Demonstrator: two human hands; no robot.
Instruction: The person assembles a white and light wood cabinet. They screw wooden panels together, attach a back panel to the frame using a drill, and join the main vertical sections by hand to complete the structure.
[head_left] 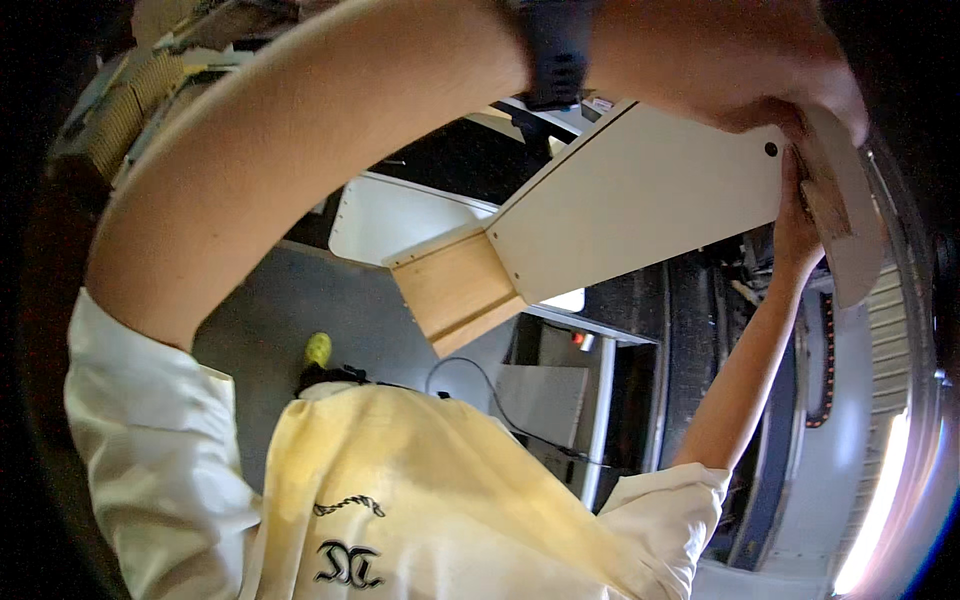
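Observation:
A furniture piece made of joined boards is up in front of me. Its long white panel point(640, 190) runs toward the upper right, with a round black hole near the far end. A bare wooden board section point(460, 290) with raised edges joins its lower left end. At the right end stands a rounded pale end board point(850, 220). My left hand point(800, 75) reaches across the top, closed over that end; its fingertips are partly hidden. From below, my right hand point(797, 235) grips the same end, one finger along the white panel. A dark watch band point(555, 55) circles my left wrist.
Another white board point(400, 220) with rounded corners lies behind the piece. Below are a dark-topped bench with a pale metal leg point(600, 420), a thin black cable point(485, 375) and a grey panel point(545, 400). A yellow shoe point(318, 350) stands on the grey floor point(300, 290).

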